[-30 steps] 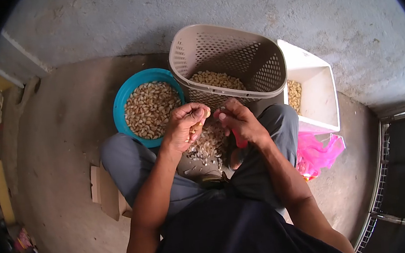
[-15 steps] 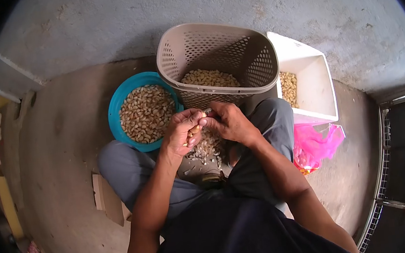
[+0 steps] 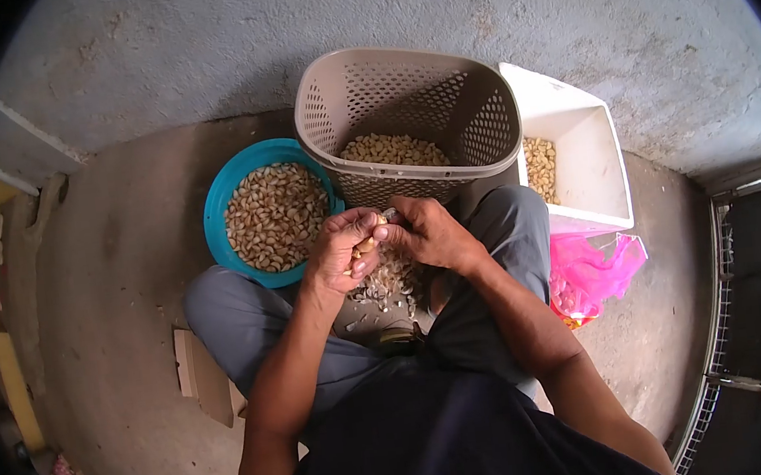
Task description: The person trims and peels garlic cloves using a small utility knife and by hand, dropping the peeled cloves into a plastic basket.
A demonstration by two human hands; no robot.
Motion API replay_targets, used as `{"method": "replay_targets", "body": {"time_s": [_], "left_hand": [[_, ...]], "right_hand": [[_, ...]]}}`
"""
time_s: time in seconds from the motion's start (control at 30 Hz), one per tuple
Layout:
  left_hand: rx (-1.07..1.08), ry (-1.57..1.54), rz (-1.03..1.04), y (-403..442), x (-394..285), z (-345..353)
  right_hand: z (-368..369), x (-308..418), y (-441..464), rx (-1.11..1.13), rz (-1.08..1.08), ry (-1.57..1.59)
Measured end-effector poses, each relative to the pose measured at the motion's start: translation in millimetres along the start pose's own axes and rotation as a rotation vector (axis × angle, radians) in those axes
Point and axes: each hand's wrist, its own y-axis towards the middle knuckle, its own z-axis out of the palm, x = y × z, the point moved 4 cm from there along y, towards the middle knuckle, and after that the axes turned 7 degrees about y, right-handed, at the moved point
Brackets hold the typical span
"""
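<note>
My left hand [image 3: 337,249] is closed around several garlic cloves [image 3: 362,251], which show between its curled fingers. One garlic clove [image 3: 381,222] sticks out at its thumb and fingertip. Pinched against that clove are the thumb and bent fingers of my right hand [image 3: 438,231]. A small pale bit shows at the right fingertips; I cannot tell if it is loose skin or a blade. Below both hands lies a heap of papery garlic skins [image 3: 393,283], between my legs. Unpeeled garlic cloves [image 3: 276,216] fill the blue basin [image 3: 214,209] to the left.
A brown perforated basket [image 3: 476,172] stands ahead against the wall, with peeled cloves [image 3: 394,149] inside. Right of it is a white foam box [image 3: 597,159] holding more peeled cloves [image 3: 540,167]. A pink bag [image 3: 599,268] lies near my right knee, and cardboard [image 3: 208,376] by my left.
Both hands stay together in nearly the same place. My right fingers have shifted slightly against the clove, and a dark reddish bit between the fingertips no longer shows.
</note>
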Motion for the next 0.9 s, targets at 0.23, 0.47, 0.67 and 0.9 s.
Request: {"method": "replay_targets", "body": {"time_s": [0.23,0.47,0.67,0.9], "left_hand": [[0.04,-0.014,0.006,1,1,-1],[0.052,-0.009,-0.003,2,3,-4],[0.049,-0.004,0.002,2,3,-5],[-0.019,-0.029,0.001,2,5,-6]], "right_hand": [[0,4,0,0.013,-0.002,0.039],[3,-2,0,0.042,0.0,0.047],[4,-1,-2,0.034,0.026,0.086],[0,16,-5,-0.006,-0.023,-0.141]]}}
